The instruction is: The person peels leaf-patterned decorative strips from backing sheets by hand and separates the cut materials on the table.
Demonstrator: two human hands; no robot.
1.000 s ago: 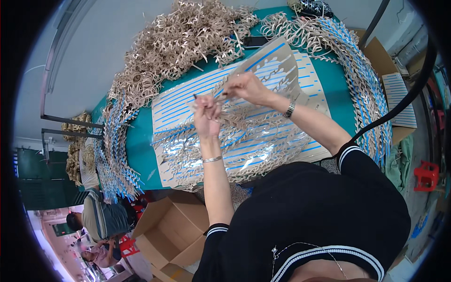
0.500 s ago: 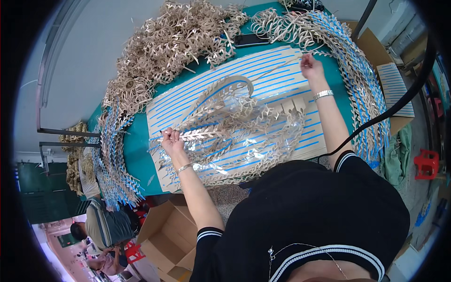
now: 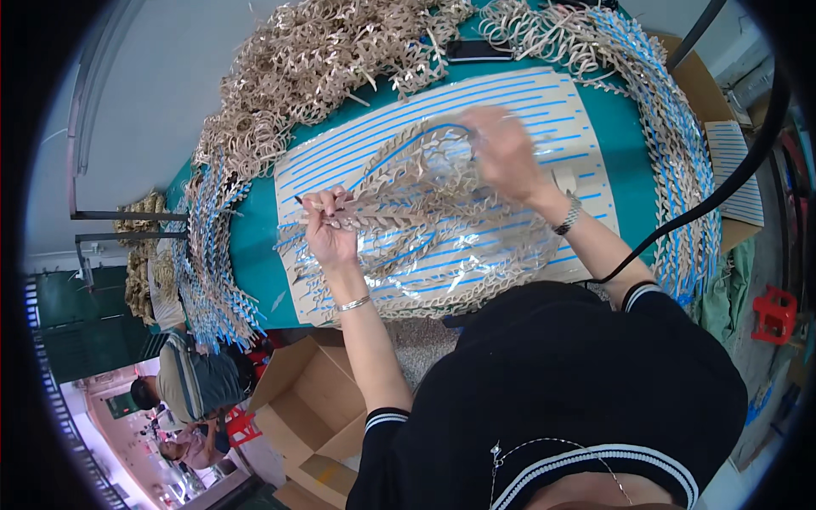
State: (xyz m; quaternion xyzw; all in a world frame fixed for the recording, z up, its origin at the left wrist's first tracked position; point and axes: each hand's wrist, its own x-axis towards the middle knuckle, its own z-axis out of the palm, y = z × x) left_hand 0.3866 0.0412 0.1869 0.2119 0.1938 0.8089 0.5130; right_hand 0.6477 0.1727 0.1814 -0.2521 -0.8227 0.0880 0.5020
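My left hand (image 3: 330, 231) is pinched shut on one end of a tan zigzag strip (image 3: 387, 217); my right hand (image 3: 503, 149), blurred, holds the far end, grip unclear. The strip arcs above a white sheet with blue stripes (image 3: 544, 110) on the teal table (image 3: 255, 246). Tan strip heap (image 3: 323, 59) behind; open cardboard box (image 3: 310, 408) below.

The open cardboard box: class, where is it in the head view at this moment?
The open cardboard box sits on the floor at lower left, below the teal table's near edge and beside the person's left forearm.
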